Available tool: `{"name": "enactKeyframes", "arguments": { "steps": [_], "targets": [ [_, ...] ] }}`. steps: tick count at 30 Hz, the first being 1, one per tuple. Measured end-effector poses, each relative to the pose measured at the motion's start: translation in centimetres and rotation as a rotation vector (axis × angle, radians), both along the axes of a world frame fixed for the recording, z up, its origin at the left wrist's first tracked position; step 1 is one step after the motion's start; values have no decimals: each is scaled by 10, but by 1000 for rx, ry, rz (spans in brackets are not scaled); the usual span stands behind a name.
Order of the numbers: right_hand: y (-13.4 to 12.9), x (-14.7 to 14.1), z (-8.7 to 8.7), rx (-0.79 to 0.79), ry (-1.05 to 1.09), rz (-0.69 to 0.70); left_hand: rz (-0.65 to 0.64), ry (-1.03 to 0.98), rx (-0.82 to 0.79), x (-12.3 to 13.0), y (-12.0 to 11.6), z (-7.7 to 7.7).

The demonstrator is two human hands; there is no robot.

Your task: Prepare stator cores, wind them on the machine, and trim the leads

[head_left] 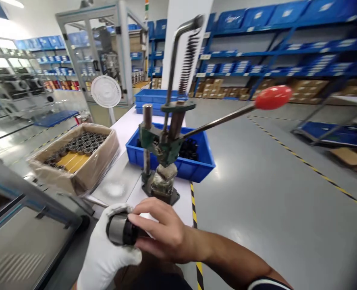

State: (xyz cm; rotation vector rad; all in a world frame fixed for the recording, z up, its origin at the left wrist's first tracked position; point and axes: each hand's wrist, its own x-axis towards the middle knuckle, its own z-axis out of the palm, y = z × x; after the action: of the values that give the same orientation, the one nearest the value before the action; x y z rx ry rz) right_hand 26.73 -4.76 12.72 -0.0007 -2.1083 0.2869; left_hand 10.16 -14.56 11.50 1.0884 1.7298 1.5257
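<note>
In a white glove, my left hand (98,251) is wrapped round a short grey metal cylinder (117,228), held low in front of me. My bare right hand (168,231) pinches a black ring-shaped part (130,233) against the cylinder's right end; whether it is seated in the cylinder I cannot tell. Just beyond my hands stands a green lever press (171,151) with a metal block (163,183) at its base. Its lever ends in a red knob (273,97), out to the right and touched by neither hand.
Behind the press, a blue bin (196,173) holds black parts. A plastic-lined cardboard box (96,171) of metal rings stands at the left, near a white fan (106,92). A framed machine (24,237) borders the near left. Black-and-yellow tape (193,205) runs along the table's right edge.
</note>
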Motion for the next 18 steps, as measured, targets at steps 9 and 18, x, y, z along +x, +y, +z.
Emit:
{"name": "enactKeyframes", "arguments": {
  "steps": [9,18],
  "targets": [
    [-6,4,5,-51,-62,13,-188,-252,78,8,0,0],
    [-1,-7,-7,57,-8,-151,8,60,10,-5,2,-10]
  ]
}}
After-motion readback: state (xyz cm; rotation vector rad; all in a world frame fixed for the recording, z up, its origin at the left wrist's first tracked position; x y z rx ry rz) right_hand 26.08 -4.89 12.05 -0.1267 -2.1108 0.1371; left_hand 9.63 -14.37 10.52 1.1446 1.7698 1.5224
